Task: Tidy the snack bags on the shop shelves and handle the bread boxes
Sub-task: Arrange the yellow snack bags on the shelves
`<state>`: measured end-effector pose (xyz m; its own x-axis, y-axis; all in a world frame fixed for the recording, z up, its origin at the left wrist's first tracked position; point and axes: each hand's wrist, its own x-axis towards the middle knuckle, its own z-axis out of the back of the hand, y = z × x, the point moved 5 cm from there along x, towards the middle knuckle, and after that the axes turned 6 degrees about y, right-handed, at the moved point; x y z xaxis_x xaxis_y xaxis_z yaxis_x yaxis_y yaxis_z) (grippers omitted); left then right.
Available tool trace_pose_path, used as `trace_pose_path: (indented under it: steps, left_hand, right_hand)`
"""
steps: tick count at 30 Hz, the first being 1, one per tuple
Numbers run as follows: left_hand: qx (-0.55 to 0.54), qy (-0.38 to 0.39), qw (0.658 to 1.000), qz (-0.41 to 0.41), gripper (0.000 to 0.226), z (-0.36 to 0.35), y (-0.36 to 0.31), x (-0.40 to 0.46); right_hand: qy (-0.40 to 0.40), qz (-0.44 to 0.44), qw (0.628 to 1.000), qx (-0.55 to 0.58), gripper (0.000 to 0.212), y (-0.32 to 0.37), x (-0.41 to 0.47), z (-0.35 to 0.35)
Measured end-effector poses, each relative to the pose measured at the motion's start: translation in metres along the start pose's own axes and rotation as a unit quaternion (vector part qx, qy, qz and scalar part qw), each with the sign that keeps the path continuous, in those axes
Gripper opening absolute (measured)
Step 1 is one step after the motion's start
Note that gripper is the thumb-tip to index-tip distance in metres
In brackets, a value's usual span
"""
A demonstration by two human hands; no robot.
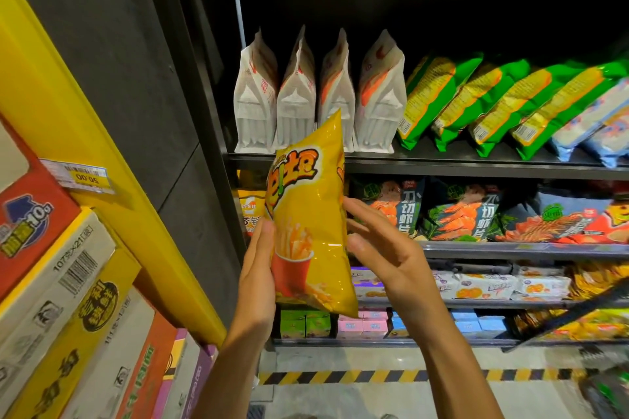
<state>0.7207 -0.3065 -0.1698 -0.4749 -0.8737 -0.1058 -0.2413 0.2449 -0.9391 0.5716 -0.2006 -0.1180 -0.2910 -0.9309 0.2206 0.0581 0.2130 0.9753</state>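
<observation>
Holding a yellow fries-snack bag (308, 214) upright before dark shop shelves (476, 165), my left hand (256, 277) grips its left edge while my right hand (381, 248) touches the right edge, fingers spread loosely. White pouches (316, 102) stand at twelve o'clock, green bags (476, 102) at two, stacked cartons (61, 282) at nine; hazard-striped floor (374, 376) below.

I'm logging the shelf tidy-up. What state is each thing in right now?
yellow snack bag: upright, off the shelf, held between both hands.
left hand: grips the bag's left edge.
right hand: fingers straight, touching the bag's right edge.
white bags: four standing upright on the top shelf.
green bags: leaning in a row.
shrimp chip bags: facing out, one shelf down.
</observation>
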Motion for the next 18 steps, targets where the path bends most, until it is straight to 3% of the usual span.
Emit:
trace_pose_path:
  steps: [4,6,11,14,18]
  left_hand:
    - [0.095,0.061,0.993,-0.019,0.070,-0.010,-0.007,-0.002]
    - [0.111,0.125,0.986,-0.011,0.065,-0.015,-0.015,-0.007]
    - [0.151,0.256,0.947,-0.121,0.096,-0.028,-0.033,-0.020]
    - [0.213,0.256,0.927,-0.171,0.075,-0.034,-0.039,-0.022]
    - [0.245,0.222,0.916,-0.226,0.046,-0.037,-0.042,-0.022]
  right_hand:
    - [0.028,-0.034,0.998,0.035,0.059,0.003,-0.004,-0.003]
    - [-0.003,-0.032,0.998,0.046,0.064,0.007,-0.007,0.003]
    - [-0.063,-0.032,0.994,0.085,0.054,0.004,-0.014,0.033]
    - [-0.062,-0.069,0.991,0.099,0.049,-0.003,-0.017,0.040]
    - [-0.079,-0.058,0.995,-0.002,0.056,-0.002,-0.021,0.046]
